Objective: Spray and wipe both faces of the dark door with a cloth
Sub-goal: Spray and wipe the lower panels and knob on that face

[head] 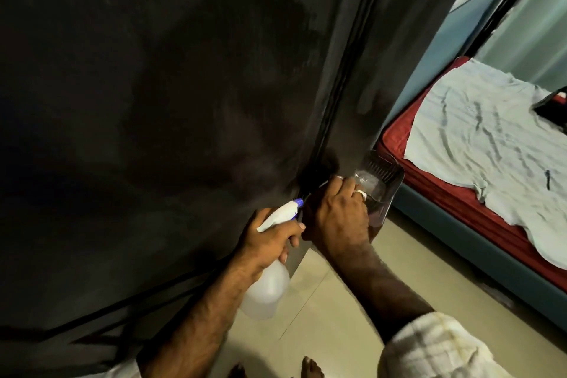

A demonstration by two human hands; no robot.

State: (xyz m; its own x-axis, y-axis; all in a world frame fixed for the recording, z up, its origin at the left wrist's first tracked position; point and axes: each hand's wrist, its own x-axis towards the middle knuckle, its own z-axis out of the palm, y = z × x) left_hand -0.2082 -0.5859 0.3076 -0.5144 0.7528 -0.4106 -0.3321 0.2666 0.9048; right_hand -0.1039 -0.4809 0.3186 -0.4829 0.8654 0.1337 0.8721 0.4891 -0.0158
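1. Low on the door (153,101), near its free edge, both hands work close together. The dark face fills the left of the view and shows damp patches higher up.
2. Left hand (270,239): grip clamped on the neck of the spray bottle (267,288), forefinger over the trigger, blue nozzle aimed at the lower edge strip.
3. Right hand (337,218): fingers curled shut at the door edge. I cannot tell what it clamps; no cloth is plainly visible, only something clear and glossy just beyond the knuckles.
4. Step in hand, as I judge it: wetting the bottom corner before a wipe.
5. To do it well: short bursts, nozzle close to the face, so mist stays off the floor (352,301) and the bed (491,147) to the right.
6. Steady the edge with the right hand so the door does not swing.
7. Wipe downward, ending at the bottom rim, then check for streaks.
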